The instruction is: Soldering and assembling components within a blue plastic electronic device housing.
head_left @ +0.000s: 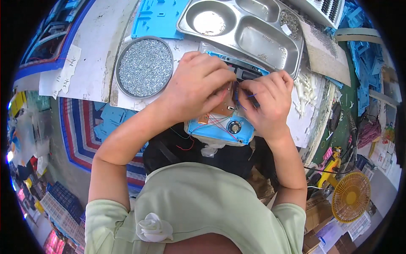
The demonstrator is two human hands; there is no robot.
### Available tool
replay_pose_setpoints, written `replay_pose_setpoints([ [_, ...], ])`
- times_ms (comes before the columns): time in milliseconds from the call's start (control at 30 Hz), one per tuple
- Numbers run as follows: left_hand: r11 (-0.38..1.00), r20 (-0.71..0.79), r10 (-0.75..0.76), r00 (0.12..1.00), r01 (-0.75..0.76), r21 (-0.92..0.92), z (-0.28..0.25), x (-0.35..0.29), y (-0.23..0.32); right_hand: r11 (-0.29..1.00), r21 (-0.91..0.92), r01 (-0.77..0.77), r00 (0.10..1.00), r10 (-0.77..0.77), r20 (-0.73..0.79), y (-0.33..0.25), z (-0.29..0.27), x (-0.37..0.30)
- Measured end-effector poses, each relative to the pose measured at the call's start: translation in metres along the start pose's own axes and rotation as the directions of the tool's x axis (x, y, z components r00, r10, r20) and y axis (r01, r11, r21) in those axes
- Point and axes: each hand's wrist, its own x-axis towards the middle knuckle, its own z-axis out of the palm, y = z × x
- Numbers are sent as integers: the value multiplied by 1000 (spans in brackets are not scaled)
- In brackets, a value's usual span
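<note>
A blue plastic housing lies at the table's near edge, with a brown circuit board, a round speaker and thin red and green wires inside it. Over its left side is my left hand, fingers curled and closed at the board; what the fingertips grip is hidden. My right hand is at the housing's right side, thumb and fingers pinched on a blue wire. Between the hands, a dark part stands at the board's edge. Black parts sit at the housing's far end.
Left of the housing stands a round metal dish full of small screws. A steel compartment tray is just beyond. White plastic pieces lie to the right, and a blue plastic panel at the back. A yellow fan is at lower right.
</note>
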Motion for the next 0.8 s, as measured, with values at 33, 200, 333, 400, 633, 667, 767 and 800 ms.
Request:
replay_pose_setpoints([
  [33,999,11,22,1000,-23,27,1,3,0,1000,7,-3,1000,3,0,0,-1,0],
  [200,992,77,94,993,-100,76,0,6,2,999,36,-21,1000,21,2,3,-5,-6],
  [333,983,72,104,992,-114,147,3,7,1,998,55,-34,999,33,20,5,-6,-5],
  [400,988,27,63,998,-66,138,5,1,-2,998,62,-32,999,31,21,9,-7,-6],
  [633,993,4,26,1000,-26,113,16,10,16,948,237,-213,977,208,47,5,-13,-6],
  [667,989,14,46,999,-48,142,15,10,16,942,249,-226,974,221,47,5,-13,-7],
  [767,977,21,89,996,-92,191,12,11,13,931,261,-253,967,254,33,6,-13,-12],
  [800,979,7,91,996,-91,185,10,9,12,934,251,-256,966,259,21,7,-13,-14],
])
